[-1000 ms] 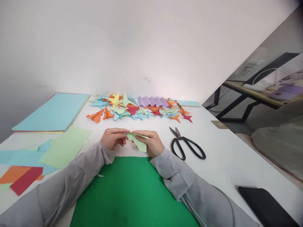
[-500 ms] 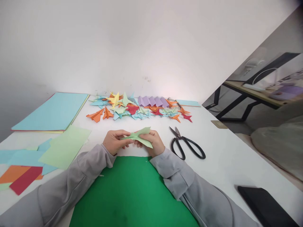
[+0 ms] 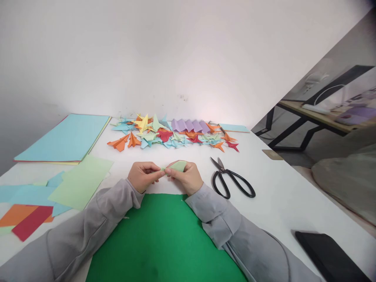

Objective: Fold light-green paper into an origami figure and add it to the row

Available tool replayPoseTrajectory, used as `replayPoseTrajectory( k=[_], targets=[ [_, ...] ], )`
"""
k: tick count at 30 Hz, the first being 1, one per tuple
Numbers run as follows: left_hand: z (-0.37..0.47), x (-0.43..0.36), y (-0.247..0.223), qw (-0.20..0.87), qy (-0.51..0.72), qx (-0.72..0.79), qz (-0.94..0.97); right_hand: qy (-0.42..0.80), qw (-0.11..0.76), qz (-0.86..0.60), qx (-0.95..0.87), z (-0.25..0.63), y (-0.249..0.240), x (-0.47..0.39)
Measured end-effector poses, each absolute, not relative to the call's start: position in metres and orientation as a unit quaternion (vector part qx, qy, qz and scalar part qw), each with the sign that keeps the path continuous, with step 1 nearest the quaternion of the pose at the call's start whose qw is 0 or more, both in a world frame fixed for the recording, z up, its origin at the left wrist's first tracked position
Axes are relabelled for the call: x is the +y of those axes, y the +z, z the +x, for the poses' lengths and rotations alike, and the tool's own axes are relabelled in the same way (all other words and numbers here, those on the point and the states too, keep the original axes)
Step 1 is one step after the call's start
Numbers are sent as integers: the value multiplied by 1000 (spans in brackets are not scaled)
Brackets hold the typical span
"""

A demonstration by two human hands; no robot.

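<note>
A folded light green paper piece [image 3: 178, 166] is pinched between my two hands above the far edge of a green sheet [image 3: 164, 235]. The fingertips of my left hand [image 3: 144, 176] close on its narrow left end. My right hand [image 3: 188, 178] grips it from the right, thumb near the left thumb, and part of the paper shows above that thumb. The fingers hide much of the fold. Black-handled scissors [image 3: 232, 178] lie partly open on the white table to the right of my right hand.
Folded paper shapes in several colours [image 3: 164, 135] line the wall side. At left are a stack of large sheets [image 3: 63, 137] and loose pieces, with light green paper [image 3: 80, 182] on top. A black flat object [image 3: 329, 254] lies at the near right.
The light green paper's spread flaps are now pressed together and mostly covered by my fingers. My right thumb has moved left, closer to my left fingertips.
</note>
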State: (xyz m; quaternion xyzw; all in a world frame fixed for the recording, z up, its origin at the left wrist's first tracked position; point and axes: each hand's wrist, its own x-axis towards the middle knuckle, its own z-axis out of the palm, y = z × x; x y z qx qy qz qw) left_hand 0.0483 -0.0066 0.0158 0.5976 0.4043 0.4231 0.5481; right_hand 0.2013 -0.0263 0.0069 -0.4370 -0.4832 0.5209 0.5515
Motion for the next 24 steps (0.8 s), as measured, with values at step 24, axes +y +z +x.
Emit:
replayPoseTrajectory(
  k=[24],
  targets=[
    [46,-7,20,585,429,358,588,527,510,-435,-522,202,8,-28]
  ],
)
